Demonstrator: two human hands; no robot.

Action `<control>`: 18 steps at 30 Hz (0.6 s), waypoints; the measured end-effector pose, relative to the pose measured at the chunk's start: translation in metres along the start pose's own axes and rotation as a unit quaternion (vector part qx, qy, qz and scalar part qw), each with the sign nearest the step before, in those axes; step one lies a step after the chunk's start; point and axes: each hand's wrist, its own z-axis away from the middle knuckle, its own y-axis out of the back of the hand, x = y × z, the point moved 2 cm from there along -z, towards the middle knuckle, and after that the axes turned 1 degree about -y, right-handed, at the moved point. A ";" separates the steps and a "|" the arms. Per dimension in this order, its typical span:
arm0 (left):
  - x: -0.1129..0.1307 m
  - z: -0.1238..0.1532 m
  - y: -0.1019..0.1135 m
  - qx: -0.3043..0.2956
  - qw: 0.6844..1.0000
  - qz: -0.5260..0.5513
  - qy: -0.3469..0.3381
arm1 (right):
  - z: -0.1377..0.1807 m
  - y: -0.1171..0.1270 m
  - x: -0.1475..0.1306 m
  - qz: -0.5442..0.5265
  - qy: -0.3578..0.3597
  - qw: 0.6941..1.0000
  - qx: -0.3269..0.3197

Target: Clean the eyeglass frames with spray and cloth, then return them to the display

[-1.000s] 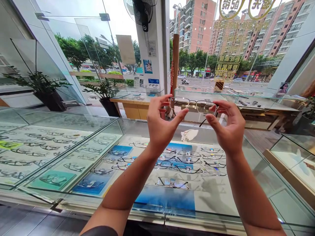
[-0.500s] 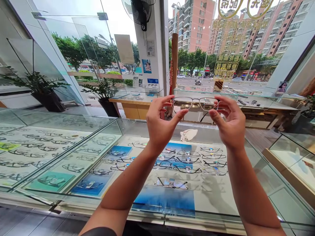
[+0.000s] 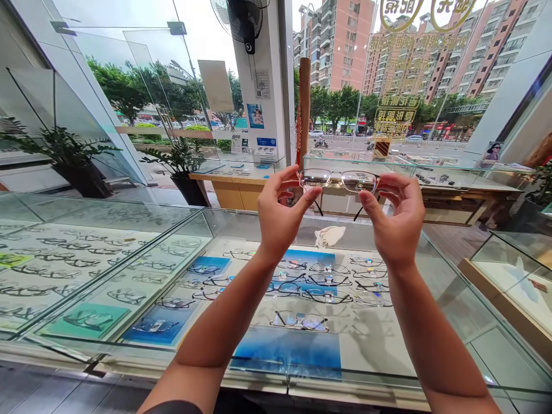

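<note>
Left hand [image 3: 280,215]: pinching the left end of the glasses [image 3: 359,180]
Right hand [image 3: 399,221]: pinching their right end
Glasses: raised between the 2 hands, above the glass case [image 3: 373,351], 2 arm tips pointing down
Other frames [image 3: 328,296]: in rows inside the case

Eyeglasses [image 3: 360,180], one pair: between left hand [image 3: 280,210] and right hand [image 3: 399,221], over display case [image 3: 371,342].
In case: rows of frames [image 3: 328,296]. Left: adjoining case [image 3: 11,333]. Behind: counter [image 3: 244,194], post [image 3: 304,98], window [image 3: 395,115] beyond. Left rear: two potted plants [image 3: 84,172]. On pillar [image 3: 269,52]: fan [image 3: 245,26].
</note>
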 end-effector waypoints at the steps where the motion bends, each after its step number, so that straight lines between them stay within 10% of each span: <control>1: -0.002 -0.001 -0.001 -0.001 1.000 0.014 0.008 | 0.000 0.000 -0.001 0.006 0.007 1.000 0.004; 18: -0.021 -0.001 -0.014 -0.039 0.988 0.128 0.077 | 0.003 0.000 -0.016 0.032 0.077 0.996 0.041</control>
